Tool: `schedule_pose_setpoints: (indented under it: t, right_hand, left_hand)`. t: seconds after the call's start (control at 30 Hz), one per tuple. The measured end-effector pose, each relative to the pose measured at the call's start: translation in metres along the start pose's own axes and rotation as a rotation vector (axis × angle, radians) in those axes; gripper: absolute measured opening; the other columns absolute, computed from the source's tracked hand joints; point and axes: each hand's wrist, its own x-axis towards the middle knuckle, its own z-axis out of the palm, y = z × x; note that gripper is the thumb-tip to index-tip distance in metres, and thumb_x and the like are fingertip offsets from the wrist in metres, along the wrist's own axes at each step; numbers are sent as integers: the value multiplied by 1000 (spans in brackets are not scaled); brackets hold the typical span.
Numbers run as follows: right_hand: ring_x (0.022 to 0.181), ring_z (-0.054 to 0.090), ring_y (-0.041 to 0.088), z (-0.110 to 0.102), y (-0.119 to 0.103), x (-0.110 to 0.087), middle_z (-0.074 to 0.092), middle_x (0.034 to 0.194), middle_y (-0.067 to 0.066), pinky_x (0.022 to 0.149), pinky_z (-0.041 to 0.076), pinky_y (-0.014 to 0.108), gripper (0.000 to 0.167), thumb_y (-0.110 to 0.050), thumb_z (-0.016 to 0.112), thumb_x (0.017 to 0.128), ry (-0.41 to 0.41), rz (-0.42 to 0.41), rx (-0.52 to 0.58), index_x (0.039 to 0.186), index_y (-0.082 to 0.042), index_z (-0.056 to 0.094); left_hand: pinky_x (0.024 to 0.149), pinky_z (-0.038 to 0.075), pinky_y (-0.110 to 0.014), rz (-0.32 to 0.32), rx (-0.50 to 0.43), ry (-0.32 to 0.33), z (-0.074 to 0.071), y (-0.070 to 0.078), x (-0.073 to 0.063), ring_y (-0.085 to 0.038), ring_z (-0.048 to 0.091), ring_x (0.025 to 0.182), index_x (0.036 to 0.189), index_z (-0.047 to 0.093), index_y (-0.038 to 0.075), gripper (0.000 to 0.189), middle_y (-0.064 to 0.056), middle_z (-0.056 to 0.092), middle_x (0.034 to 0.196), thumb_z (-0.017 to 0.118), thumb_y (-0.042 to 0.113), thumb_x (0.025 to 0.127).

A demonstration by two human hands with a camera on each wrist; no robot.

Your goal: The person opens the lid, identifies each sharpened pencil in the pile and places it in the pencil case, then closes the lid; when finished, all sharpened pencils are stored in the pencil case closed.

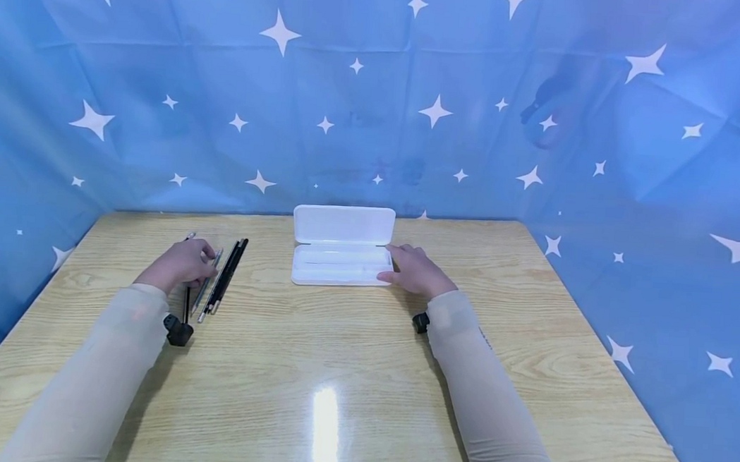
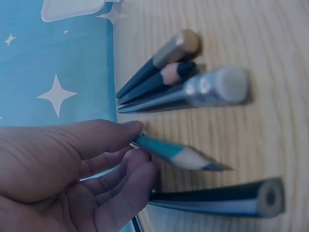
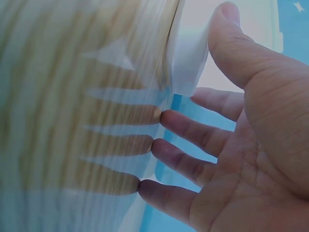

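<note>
At the left of the head view, my left hand (image 1: 184, 260) is over a loose group of pencils. In the left wrist view its thumb and fingertips pinch a green pencil (image 2: 166, 151), its sharpened tip pointing away from the palm. A dark pencil (image 2: 217, 203) with a flat end lies beside the curled fingers. My right hand (image 1: 415, 270) touches the right end of a white pencil case (image 1: 341, 281), whose lid (image 1: 345, 225) stands raised at the back. The right thumb is at the case's front corner, while the other fingers spread with their tips at the tabletop.
Several black pencils (image 1: 227, 275) lie side by side just right of my left hand; one has a white eraser end (image 2: 231, 84). The wooden table (image 1: 272, 366) ends at a blue curtain (image 1: 327, 94) with white stars behind the case.
</note>
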Motion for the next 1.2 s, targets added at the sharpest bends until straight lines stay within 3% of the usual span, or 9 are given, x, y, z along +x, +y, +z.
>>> schedule_pose_setpoints:
  t: [0.3, 0.5, 0.67, 0.87, 1.2]
  right_hand:
    - [151, 20, 39, 0, -1, -1, 27, 163, 17, 118, 28, 56, 73, -41, 59, 103, 9, 11, 10, 162, -14, 25]
    - [151, 20, 39, 0, -2, -1, 27, 163, 17, 119, 28, 56, 73, -41, 59, 103, 6, 11, 11, 162, -14, 25]
    - [151, 19, 39, 0, -2, -1, 27, 163, 17, 119, 27, 56, 73, -41, 59, 103, 4, 8, 12, 162, -14, 25]
    - [152, 17, 39, 0, -2, 0, 26, 164, 17, 120, 25, 56, 74, -42, 59, 103, 6, 8, 14, 162, -14, 25]
    - [152, 17, 40, 0, 0, 1, 26, 163, 18, 119, 27, 57, 74, -42, 59, 103, 2, 6, 16, 163, -15, 24]
  left_hand:
    - [65, 60, -33, -42, -76, -17, -2, 3, 1, -19, 67, 68, 134, 43, -19, 47, -30, 58, 110, 60, 2, 95]
    - [68, 61, -33, -52, -147, -49, -4, 0, -1, -20, 64, 74, 137, 42, -18, 50, -26, 56, 110, 58, 1, 93]
    - [69, 61, -34, -23, -203, -68, -5, -3, -4, -20, 59, 75, 138, 41, -16, 51, -22, 57, 109, 58, 2, 93]
    - [74, 60, -37, 18, -289, -101, -7, -6, -6, -22, 56, 83, 141, 35, -18, 52, -25, 54, 116, 54, 2, 97]
    - [77, 59, -39, 59, -328, -109, -7, -10, -6, -24, 56, 89, 146, 30, -15, 53, -30, 47, 124, 49, 6, 101]
